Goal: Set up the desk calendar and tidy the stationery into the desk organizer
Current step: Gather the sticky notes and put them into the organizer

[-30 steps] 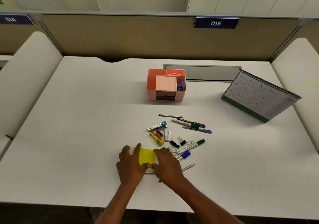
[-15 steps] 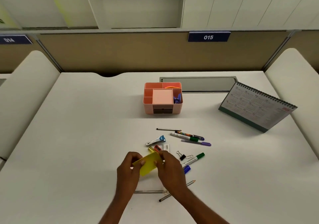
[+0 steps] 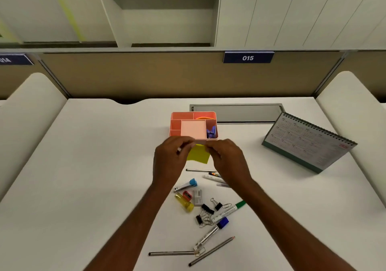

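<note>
A yellow sticky-note pad point(image 3: 198, 154) hangs in the air just in front of the pink desk organizer point(image 3: 175, 122). My left hand point(image 3: 170, 160) and my right hand point(image 3: 226, 160) pinch its top edge from either side. The organizer holds a pink note pad, blue clips and something orange. The desk calendar point(image 3: 307, 143) stands upright at the right. Loose stationery lies nearer me: a blue nail clipper point(image 3: 187, 185), a yellow highlighter point(image 3: 184, 204), a red sharpener point(image 3: 187, 195), black binder clips point(image 3: 206, 209), a green marker point(image 3: 228, 210), a blue marker point(image 3: 211, 234) and pencils point(image 3: 211, 252).
The white desk point(image 3: 83, 176) has padded side panels left and right. A grey cable tray lid point(image 3: 236, 113) lies behind the organizer. A brown partition with a "015" label stands at the back, with shelving above.
Both hands lifted the yellow pad off the desk and carried it away from me, up to the front of the organizer. The camera view tilted upward.
</note>
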A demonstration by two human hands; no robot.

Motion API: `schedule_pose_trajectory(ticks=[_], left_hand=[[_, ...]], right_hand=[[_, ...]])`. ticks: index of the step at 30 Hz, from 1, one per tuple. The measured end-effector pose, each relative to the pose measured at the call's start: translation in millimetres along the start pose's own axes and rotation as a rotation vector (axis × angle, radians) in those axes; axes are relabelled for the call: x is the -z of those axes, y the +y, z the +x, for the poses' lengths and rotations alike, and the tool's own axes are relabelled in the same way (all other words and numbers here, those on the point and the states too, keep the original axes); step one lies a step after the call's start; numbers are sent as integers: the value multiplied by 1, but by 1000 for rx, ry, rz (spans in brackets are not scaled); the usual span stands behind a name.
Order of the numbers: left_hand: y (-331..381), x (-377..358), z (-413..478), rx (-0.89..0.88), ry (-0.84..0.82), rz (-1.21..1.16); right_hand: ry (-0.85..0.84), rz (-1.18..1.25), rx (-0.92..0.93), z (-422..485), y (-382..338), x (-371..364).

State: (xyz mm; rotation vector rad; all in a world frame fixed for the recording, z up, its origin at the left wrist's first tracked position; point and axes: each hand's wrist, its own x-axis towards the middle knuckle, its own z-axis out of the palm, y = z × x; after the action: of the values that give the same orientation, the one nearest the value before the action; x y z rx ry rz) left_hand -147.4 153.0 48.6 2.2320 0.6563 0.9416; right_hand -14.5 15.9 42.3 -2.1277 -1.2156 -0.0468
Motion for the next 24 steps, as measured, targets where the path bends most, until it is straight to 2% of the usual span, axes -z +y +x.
schedule_pose_trajectory(ticks=[9, 14, 19, 24], left_hand=[[-6, -22, 82, -105, -25, 74], [-10, -38, 116, -142, 10, 113], [-24, -55, 139, -136, 38, 192], [-44, -72, 149, -73, -22, 265]], right_hand=[[120, -38, 87, 79, 25, 23], [190, -28, 64, 116, 38, 22], [190, -39, 51, 143, 54, 8], [131, -91, 2, 157, 70, -13]])
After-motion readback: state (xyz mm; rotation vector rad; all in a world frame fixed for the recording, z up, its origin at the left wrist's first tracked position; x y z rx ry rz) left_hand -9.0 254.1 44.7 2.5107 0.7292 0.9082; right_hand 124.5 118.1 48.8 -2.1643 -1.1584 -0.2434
